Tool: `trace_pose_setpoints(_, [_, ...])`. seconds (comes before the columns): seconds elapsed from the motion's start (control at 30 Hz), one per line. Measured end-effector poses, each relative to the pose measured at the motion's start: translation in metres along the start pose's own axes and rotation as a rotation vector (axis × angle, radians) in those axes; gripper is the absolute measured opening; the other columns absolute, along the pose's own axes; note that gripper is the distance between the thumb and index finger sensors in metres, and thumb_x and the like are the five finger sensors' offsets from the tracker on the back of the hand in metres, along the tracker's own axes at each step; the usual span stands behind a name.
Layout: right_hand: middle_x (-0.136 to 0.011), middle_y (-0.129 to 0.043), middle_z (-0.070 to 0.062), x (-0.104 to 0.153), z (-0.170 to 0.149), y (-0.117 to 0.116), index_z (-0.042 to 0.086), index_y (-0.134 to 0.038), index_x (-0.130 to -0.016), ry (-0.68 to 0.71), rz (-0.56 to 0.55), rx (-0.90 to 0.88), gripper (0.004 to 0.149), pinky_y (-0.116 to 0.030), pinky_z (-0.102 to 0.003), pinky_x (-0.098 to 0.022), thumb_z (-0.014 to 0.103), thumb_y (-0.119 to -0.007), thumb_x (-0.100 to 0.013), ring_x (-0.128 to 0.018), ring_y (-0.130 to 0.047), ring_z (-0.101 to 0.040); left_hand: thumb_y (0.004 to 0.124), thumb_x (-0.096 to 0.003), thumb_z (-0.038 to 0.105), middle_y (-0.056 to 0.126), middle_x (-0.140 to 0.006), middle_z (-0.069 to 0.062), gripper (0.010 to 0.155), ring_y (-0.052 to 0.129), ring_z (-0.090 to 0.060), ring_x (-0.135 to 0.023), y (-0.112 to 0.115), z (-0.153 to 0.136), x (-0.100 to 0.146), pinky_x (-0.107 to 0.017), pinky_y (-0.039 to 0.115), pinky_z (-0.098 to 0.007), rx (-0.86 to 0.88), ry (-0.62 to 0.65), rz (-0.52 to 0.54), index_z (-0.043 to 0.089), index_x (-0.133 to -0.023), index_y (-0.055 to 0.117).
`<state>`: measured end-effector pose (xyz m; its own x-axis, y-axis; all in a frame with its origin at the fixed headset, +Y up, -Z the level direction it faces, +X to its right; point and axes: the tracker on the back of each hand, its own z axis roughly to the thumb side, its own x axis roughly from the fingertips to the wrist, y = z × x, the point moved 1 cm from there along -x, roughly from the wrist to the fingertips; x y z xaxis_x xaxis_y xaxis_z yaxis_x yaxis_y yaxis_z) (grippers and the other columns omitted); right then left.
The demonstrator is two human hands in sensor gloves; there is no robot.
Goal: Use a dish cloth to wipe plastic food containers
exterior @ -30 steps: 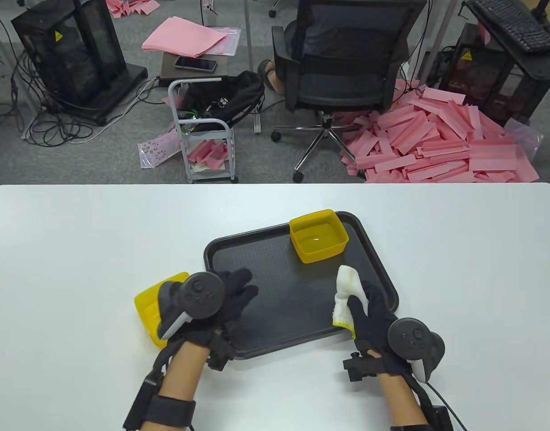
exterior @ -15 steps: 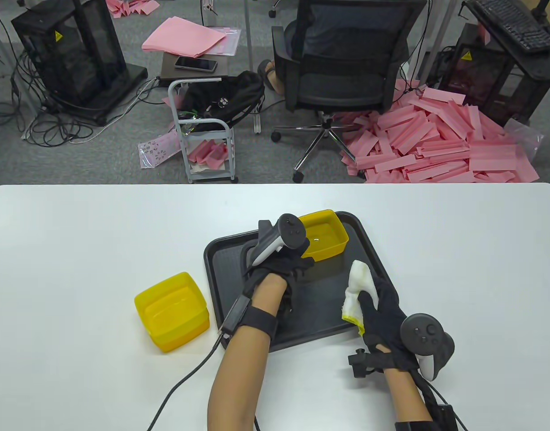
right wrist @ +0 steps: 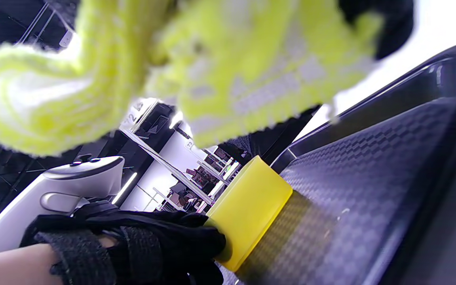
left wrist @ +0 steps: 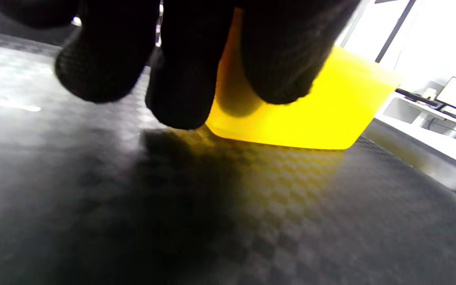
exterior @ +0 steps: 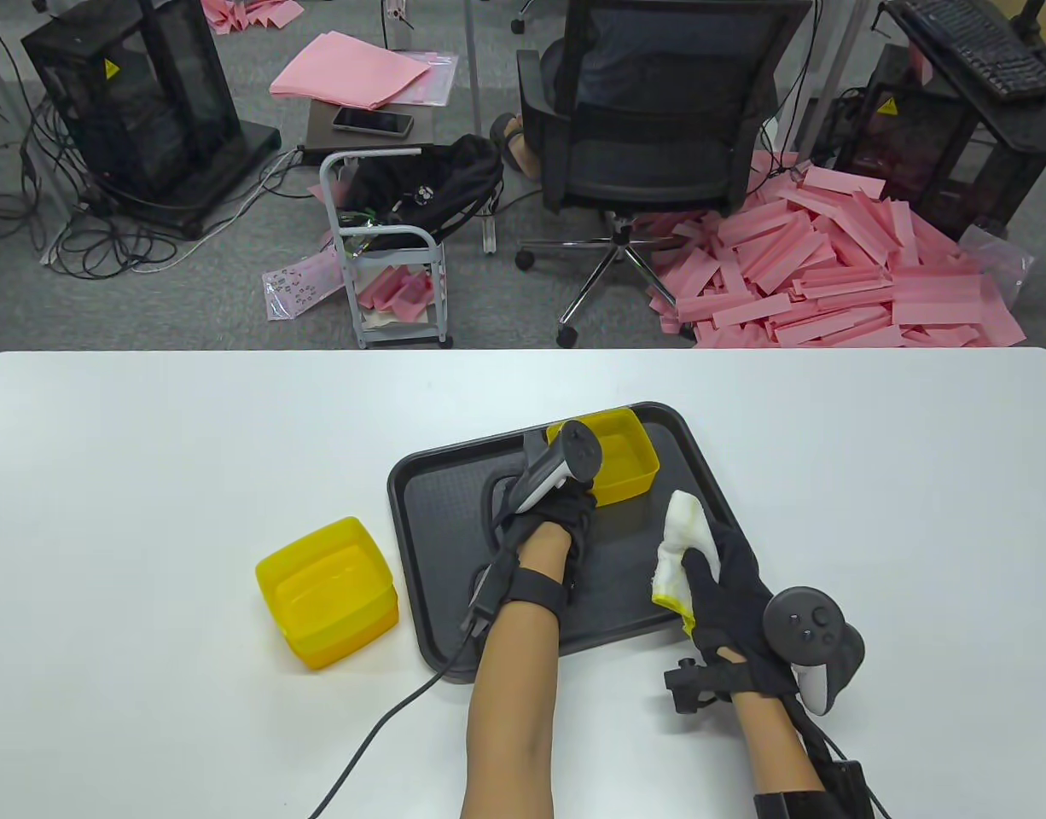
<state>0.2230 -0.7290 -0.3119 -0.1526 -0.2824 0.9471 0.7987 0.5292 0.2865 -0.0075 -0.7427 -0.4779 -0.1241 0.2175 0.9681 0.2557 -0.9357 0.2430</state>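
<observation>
A yellow plastic container (exterior: 625, 461) (left wrist: 331, 111) (right wrist: 247, 206) sits at the far end of the black tray (exterior: 438, 512). My left hand (exterior: 578, 503) (right wrist: 152, 245) reaches over the tray and grips the container's near wall; its fingers (left wrist: 180, 79) curl against that wall, and the thumb is hidden. My right hand (exterior: 719, 589) hovers over the tray's right edge and holds a bunched white dish cloth with a yellow border (exterior: 683, 546) (right wrist: 232, 71). The cloth is apart from the container.
Another yellow container (exterior: 327, 593), seemingly stacked on a second one, stands on the white table left of the tray. Beyond the table's far edge are an office chair (exterior: 659, 111), a small cart (exterior: 386, 247) and pink strips on the floor.
My left hand left the yellow stack at the left, crossed the tray and took hold of the far container, which shifted slightly toward me. The right hand with the cloth rose a little.
</observation>
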Motion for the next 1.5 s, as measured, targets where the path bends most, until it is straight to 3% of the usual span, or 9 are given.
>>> trace_pose_setpoints(0.23, [-0.08,-0.087,-0.003,0.0,0.001,-0.001,0.016,-0.057,-0.101,0.013,0.011,0.011,0.055,-0.088,-0.039,-0.029,0.048,-0.07,-0.058,-0.049,-0.097,-0.032,0.084,-0.0442,0.046,0.102,-0.066,-0.01,0.04,0.099,-0.034,-0.053,-0.032,-0.002,0.048,-0.037,0.082,-0.047,0.018,0.097,0.133,0.028,-0.079,0.094])
trace_pose_setpoints(0.47, [-0.079,-0.088,-0.004,0.004,0.004,0.01,0.016,-0.058,-0.101,0.014,-0.017,-0.014,0.055,-0.088,-0.039,-0.029,0.048,-0.07,-0.058,-0.049,-0.097,-0.032,0.085,-0.0442,0.046,0.103,-0.065,-0.01,0.041,0.099,-0.034,-0.053,-0.061,-0.016,0.118,-0.036,0.083,-0.047,0.059,0.201,0.256,0.028,-0.079,0.095])
trace_pose_setpoints(0.73, [-0.079,-0.088,-0.004,0.005,0.01,0.016,0.016,-0.058,-0.101,0.039,-0.037,0.001,0.055,-0.088,-0.039,-0.029,0.048,-0.07,-0.058,-0.049,-0.097,-0.032,0.085,-0.044,0.047,0.103,-0.062,-0.01,0.041,0.099,-0.034,-0.049,-0.072,-0.052,0.181,-0.033,0.083,-0.045,0.136,0.237,0.358,0.027,-0.078,0.096])
trace_pose_setpoints(1.1, [-0.079,-0.088,-0.004,0.006,0.01,0.007,0.016,-0.058,-0.101,0.053,0.006,0.08,0.055,-0.088,-0.04,-0.029,0.048,-0.07,-0.058,-0.049,-0.097,-0.033,0.087,-0.0431,0.048,0.104,-0.059,-0.009,0.041,0.1,-0.032,-0.047,-0.054,-0.088,0.219,-0.032,0.084,-0.045,0.196,0.301,0.401,0.027,-0.076,0.098])
trace_pose_setpoints(1.5, [-0.079,-0.088,-0.004,0.011,0.014,-0.006,0.016,-0.058,-0.101,0.078,0.068,0.149,0.055,-0.088,-0.04,-0.029,0.047,-0.071,-0.057,-0.049,-0.097,-0.033,0.09,-0.0404,0.05,0.105,-0.054,-0.007,0.04,0.101,-0.03,-0.044,-0.022,-0.095,0.225,-0.031,0.085,-0.043,0.211,0.403,0.409,0.028,-0.073,0.1])
